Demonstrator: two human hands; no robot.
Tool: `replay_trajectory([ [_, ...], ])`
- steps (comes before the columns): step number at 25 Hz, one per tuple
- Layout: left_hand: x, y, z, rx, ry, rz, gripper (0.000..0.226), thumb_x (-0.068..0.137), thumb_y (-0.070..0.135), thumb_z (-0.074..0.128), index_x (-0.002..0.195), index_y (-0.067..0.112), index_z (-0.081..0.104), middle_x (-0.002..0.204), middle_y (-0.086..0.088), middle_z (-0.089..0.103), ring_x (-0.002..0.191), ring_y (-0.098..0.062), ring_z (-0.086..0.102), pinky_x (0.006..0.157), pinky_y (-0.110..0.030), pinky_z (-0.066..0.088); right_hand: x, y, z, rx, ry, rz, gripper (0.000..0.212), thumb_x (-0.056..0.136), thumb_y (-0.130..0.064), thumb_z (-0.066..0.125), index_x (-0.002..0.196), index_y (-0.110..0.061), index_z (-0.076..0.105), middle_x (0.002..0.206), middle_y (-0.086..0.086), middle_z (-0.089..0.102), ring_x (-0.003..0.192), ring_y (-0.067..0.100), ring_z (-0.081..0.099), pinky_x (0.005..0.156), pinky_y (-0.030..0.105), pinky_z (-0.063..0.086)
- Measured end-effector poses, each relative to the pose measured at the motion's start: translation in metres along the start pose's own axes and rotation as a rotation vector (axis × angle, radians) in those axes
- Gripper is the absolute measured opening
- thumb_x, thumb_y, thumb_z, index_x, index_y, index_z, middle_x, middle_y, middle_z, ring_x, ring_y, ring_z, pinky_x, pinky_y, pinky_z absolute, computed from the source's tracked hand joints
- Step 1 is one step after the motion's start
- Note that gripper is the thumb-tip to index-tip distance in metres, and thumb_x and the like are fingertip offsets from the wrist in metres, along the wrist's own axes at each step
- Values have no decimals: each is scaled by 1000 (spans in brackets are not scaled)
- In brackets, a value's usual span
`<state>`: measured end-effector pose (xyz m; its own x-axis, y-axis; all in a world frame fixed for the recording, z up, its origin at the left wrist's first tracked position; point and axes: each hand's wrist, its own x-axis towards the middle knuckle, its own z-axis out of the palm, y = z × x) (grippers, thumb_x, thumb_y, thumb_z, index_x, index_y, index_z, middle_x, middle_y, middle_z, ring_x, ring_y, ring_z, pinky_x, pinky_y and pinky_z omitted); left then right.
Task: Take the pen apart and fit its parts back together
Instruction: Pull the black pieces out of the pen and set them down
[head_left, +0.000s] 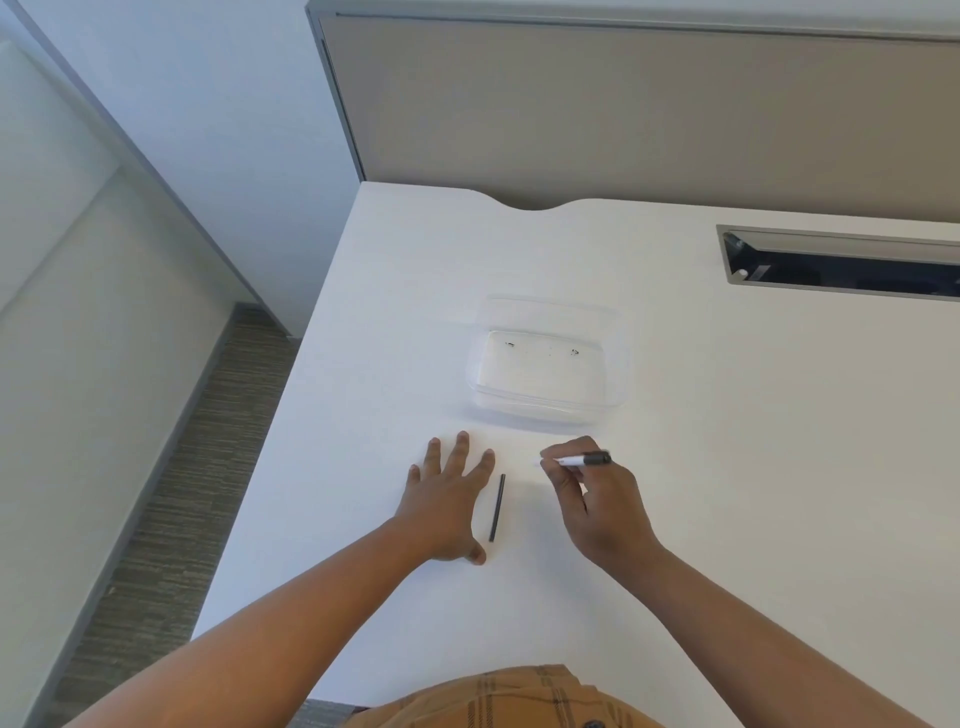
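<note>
— What's nearest?

— A bit of orange plaid shirt (519, 699) at the near edge, with both bare forearms reaching out over the white desk (727, 467).

— And the hands?

— The left hand (449, 501) lies flat on the desk, fingers spread, holding nothing. Just right of it lies a thin dark rod (497, 507), apart from the palm. The right hand (592, 499) pinches the pen body (582, 460) — a white barrel with a dark end pointing right — between its fingertips, low over the desk.

— Farther out?

— A clear plastic tray (618, 384) sits just beyond the hands; a few tiny dark specks show inside, too small to tell. At the far right is a grey cable slot (841, 236), then a beige partition (623, 114).
</note>
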<state>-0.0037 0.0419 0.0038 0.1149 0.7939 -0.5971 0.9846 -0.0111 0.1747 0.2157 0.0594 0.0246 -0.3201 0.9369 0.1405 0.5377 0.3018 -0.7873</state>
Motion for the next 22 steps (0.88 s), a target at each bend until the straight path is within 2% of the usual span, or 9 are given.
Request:
replay_trajectory([
  [1, 0, 0, 0, 0, 0, -2, 136, 66, 49, 88, 157, 36, -13, 163, -1, -32, 149, -38, -27, 121, -58, 6, -1, 1, 2, -34, -31, -9, 24, 103, -29, 50, 98, -10, 64, 90, 0, 71, 73, 22, 65, 71, 33, 54],
  [3, 0, 1, -1, 5, -7, -4, 136, 66, 49, 88, 157, 36, -13, 163, -1, -32, 149, -38, -26, 121, -57, 6, -2, 8, 7, -94, -162, 95, 17, 103, -20, 53, 95, -6, 58, 74, -1, 65, 66, 31, 62, 68, 38, 51],
  [5, 0, 1, -1, 1, 1, -10, 136, 66, 49, 88, 157, 36, -13, 164, -1, -31, 149, -37, -26, 121, -57, 6, 3, 18, 8, -106, -191, 156, 15, 104, -16, 53, 94, -5, 54, 66, -7, 57, 58, 26, 52, 60, 33, 40],
  [8, 0, 0, -2, 1, -3, -6, 135, 66, 49, 88, 157, 35, -12, 164, -1, -30, 150, -37, -25, 121, -57, 6, 1, 20, 5, -38, -138, 169, 12, 105, -14, 52, 94, -8, 55, 74, -13, 62, 56, 11, 48, 56, 16, 32],
  [12, 2, 1, -9, -63, -21, 0, 126, 67, 51, 85, 159, 33, 1, 167, -2, -22, 151, -36, -20, 121, -57, 7, 0, 19, 4, 11, -129, 205, 10, 105, -20, 51, 95, -19, 52, 75, -32, 61, 61, 4, 54, 55, 12, 35],
  [14, 2, 7, -13, -141, 65, 31, 109, 69, 53, 82, 157, 31, 21, 169, -1, -5, 154, -30, -8, 121, -52, 11, 3, 18, 4, 25, -121, 203, 10, 105, -24, 50, 95, -22, 51, 75, -21, 65, 61, 9, 55, 56, 17, 38],
  [17, 2, 23, -12, -379, 256, 140, 78, 77, 48, 78, 146, 27, 48, 155, 4, 37, 143, -20, 28, 111, -34, 31, 5, 14, 4, 40, -114, 193, 13, 105, -28, 50, 95, -21, 51, 80, -5, 69, 69, 20, 63, 65, 38, 50],
  [20, 1, 40, -8, -643, 244, 175, 46, 85, 36, 75, 128, 31, 61, 125, 7, 63, 110, -11, 59, 95, -28, 49, 6, 9, 5, 62, -120, 162, 14, 104, -29, 54, 91, -22, 53, 78, -17, 70, 68, 7, 64, 60, 21, 47],
  [22, 0, 48, -9, -711, 259, 197, 16, 89, 26, 70, 104, 31, 66, 98, 7, 71, 88, -11, 65, 81, -31, 56, 8, 7, 6, 73, -136, 168, 16, 102, -28, 58, 88, -22, 55, 78, -13, 71, 70, 9, 64, 61, 22, 48],
])
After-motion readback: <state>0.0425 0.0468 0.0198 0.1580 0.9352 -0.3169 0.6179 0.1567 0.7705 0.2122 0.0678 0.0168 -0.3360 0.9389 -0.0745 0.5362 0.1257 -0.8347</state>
